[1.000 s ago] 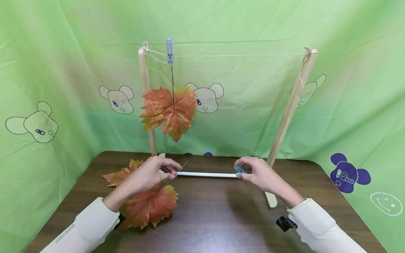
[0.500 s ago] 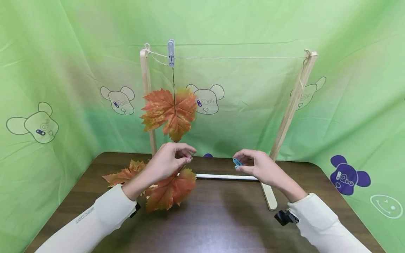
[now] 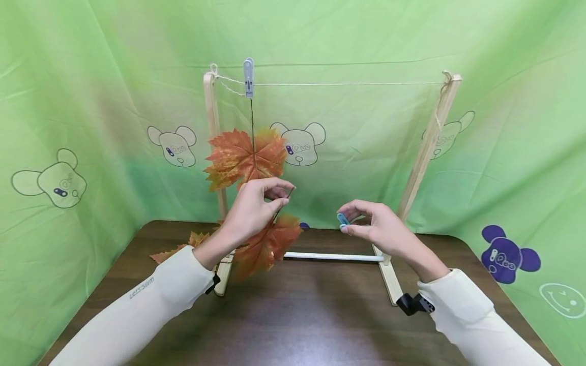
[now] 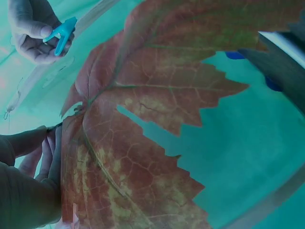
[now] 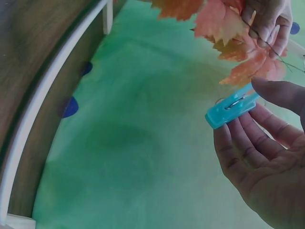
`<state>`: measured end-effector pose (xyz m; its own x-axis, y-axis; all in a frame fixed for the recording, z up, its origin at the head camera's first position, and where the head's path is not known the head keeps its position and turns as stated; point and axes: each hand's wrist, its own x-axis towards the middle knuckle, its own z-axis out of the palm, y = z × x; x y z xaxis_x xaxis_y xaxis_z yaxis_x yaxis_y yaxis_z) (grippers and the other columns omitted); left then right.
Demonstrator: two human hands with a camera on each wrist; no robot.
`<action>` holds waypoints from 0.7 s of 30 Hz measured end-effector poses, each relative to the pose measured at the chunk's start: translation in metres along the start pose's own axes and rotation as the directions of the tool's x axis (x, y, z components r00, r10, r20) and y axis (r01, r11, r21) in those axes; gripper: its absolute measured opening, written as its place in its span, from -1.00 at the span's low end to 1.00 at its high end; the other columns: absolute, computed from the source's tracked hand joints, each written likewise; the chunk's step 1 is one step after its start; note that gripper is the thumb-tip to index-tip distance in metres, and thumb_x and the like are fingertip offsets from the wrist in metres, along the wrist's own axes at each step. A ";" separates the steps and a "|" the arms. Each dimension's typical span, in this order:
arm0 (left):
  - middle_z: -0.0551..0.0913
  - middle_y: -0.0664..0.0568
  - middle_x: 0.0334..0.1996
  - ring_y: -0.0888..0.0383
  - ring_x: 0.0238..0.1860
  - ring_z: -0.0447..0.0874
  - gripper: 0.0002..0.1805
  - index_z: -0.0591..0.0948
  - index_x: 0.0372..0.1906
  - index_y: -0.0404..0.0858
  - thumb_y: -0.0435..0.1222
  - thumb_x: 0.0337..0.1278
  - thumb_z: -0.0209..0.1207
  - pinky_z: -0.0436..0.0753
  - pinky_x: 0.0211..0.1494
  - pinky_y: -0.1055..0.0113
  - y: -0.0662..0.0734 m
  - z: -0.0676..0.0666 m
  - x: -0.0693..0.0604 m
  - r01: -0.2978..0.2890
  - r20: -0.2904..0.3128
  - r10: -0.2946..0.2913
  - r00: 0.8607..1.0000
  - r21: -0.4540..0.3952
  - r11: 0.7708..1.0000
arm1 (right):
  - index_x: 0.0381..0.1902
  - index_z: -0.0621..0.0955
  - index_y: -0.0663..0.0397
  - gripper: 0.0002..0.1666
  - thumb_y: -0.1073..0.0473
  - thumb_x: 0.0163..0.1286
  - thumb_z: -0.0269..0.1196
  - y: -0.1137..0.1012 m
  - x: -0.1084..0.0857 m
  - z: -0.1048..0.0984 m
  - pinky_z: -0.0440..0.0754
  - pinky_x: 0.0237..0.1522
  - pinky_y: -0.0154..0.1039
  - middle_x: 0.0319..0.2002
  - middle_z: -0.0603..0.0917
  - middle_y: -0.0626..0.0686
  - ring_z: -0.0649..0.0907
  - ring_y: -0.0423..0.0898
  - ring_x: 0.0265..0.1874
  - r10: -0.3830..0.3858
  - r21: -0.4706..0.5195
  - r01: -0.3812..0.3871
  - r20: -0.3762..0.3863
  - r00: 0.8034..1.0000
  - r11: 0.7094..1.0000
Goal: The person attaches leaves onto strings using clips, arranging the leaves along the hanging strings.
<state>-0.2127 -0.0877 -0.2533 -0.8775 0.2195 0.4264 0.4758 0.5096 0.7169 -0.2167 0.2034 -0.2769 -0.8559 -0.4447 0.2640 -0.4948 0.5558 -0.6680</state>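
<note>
My left hand pinches the thin stem of a red-orange artificial maple leaf, which hangs below the fingers above the table. In the left wrist view that leaf fills much of the picture. My right hand holds a blue clothespin between thumb and fingers, level with the stand's lower half. The right wrist view shows the clothespin gripped by one end. Behind the left hand, another orange leaf hangs by its stem from a grey clothespin on a string.
The string runs between two wooden posts, a left post and a right post. A white rod joins them low down. Another leaf lies on the brown table at left, partly behind the left arm. Green cloth surrounds everything.
The left hand has risen and moved right, lifting the leaf off the table by its stem. The right hand has risen slightly with the blue clothespin still in its fingers.
</note>
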 end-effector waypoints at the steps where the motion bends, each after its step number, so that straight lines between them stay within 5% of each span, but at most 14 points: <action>1: 0.84 -0.03 -0.23 0.10 -0.18 0.80 -0.74 0.79 0.04 -0.18 -0.45 0.32 0.33 0.73 -0.09 0.23 0.002 0.000 0.002 -0.005 -0.010 0.005 1.000 -0.003 1.000 | 0.08 0.69 0.20 -0.67 0.27 0.38 0.43 -0.001 0.001 0.000 0.70 -0.01 -0.36 -0.14 0.77 0.09 0.69 -0.22 -0.13 -0.006 0.003 0.006 -0.009 1.000 1.000; 21: 0.83 -0.02 -0.24 0.12 -0.21 0.78 -0.73 0.80 0.04 -0.18 -0.44 0.29 0.36 0.72 -0.04 0.24 0.023 0.006 0.033 -0.066 -0.131 0.059 0.990 -0.049 0.997 | 0.10 0.69 0.18 -0.67 0.29 0.40 0.40 -0.019 0.014 -0.011 0.70 0.00 -0.39 -0.11 0.76 0.14 0.72 -0.25 -0.13 0.003 0.050 0.000 -0.071 0.998 0.999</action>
<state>-0.2312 -0.0638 -0.2263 -0.8322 0.1382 0.5369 0.5353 0.4525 0.7132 -0.2207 0.1945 -0.2529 -0.8660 -0.3922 0.3103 -0.4869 0.5197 -0.7020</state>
